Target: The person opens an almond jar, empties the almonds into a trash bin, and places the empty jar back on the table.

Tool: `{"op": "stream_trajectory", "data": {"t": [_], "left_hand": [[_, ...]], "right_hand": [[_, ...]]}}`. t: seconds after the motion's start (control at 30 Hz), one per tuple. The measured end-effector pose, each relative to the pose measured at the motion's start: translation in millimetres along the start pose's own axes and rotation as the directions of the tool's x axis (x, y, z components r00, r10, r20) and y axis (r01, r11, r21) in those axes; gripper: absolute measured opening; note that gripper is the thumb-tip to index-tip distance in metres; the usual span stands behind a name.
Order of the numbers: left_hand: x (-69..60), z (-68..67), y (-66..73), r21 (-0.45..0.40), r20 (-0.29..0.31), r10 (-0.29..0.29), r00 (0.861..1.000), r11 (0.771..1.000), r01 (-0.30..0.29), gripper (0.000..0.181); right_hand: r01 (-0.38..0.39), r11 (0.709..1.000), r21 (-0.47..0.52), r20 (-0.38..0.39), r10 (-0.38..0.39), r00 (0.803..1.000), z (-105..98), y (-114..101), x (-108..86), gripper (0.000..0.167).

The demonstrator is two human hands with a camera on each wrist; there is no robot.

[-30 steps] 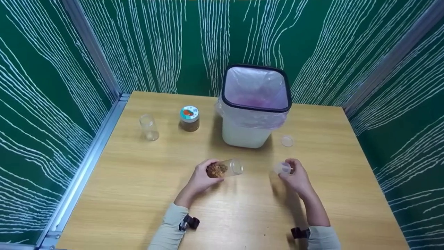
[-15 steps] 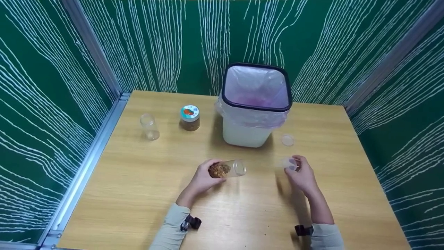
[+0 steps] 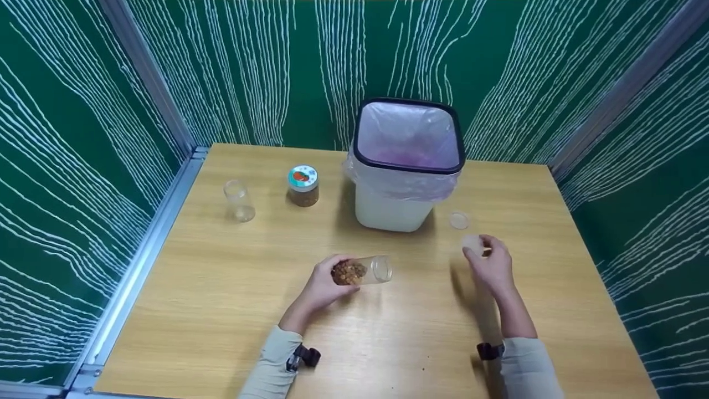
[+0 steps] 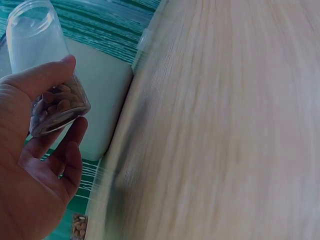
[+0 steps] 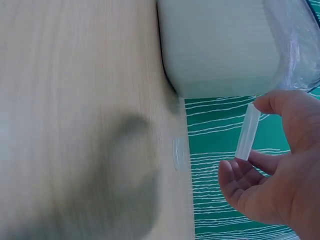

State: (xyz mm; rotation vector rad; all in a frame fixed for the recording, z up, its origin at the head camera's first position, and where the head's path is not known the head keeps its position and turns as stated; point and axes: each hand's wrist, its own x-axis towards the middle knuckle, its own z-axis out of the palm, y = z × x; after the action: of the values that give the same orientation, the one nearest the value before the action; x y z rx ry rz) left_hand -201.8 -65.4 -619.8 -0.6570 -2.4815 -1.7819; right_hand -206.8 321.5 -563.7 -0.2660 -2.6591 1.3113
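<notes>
Above the table [image 3: 221, 310], a jar [image 3: 363, 271] was gripped by the left hand [image 3: 324, 284], its long axis leaning sideways, mouth [image 3: 381, 269] rightward; a lid [image 3: 472, 244] was pinched by the right hand [image 3: 494, 265].

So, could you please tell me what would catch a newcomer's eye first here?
Probably the black-rimmed, bag-lined trash bin, upright near the far edge of the table. In front of it, the fingers of the left hand grip a tilted clear jar of nuts; farther right, the right hand pinches a translucent lid.
</notes>
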Motion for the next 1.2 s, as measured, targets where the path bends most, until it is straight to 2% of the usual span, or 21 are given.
{"op": "stream_trajectory", "data": {"t": [0.17, 0.4, 0.63, 0.77, 0.87, 1.0, 1.2], "left_hand": [[0.7, 2.8, 0.6, 0.0, -0.003, 0.016, 1.0, 1.0, -0.016, 0.061], [0.9, 6.2, 0.0, 0.001, -0.004, 0.002, 1.0, 1.0, -0.002, 0.062], [-2.7, 4.3, -0.5, -0.015, 0.003, -0.014, 1.0, 1.0, 0.014, 0.061], [-5.3, 4.8, -0.4, -0.022, 0.023, -0.022, 0.999, 1.0, 0.022, 0.059], [-5.7, 5.3, 1.3, -0.035, 0.038, -0.024, 0.999, 0.999, 0.025, 0.058], [-5.2, 5.3, 3.7, -0.046, 0.031, -0.01, 0.999, 0.999, 0.012, 0.058], [-8.0, 5.9, 2.2, -0.03, 0.016, 0.005, 1.0, 1.0, -0.004, 0.059]], "right_hand": [[0.036, 0.998, -0.049, -0.022, -0.037, 0.999, 1, 1, 16.9, 0.055], [0.055, 0.994, -0.092, 0.027, -0.053, 0.998, 0, 2, 38.8, 0.056], [-0.085, 0.996, 0.011, 0.05, 0.084, 0.995, 3, 5, 45.5, 0.058], [-0.168, 0.984, 0.055, 0.094, 0.163, 0.982, 4, 4, 47.1, 0.071], [-0.224, 0.971, 0.079, 0.126, 0.213, 0.969, 3, 4, 49.6, 0.074], [-0.246, 0.966, 0.073, 0.103, 0.238, 0.966, 0, 8, 54.3, 0.07], [-0.25, 0.968, 0.003, 0.078, 0.249, 0.965, -3, 16, 59.9, 0.068]]}}
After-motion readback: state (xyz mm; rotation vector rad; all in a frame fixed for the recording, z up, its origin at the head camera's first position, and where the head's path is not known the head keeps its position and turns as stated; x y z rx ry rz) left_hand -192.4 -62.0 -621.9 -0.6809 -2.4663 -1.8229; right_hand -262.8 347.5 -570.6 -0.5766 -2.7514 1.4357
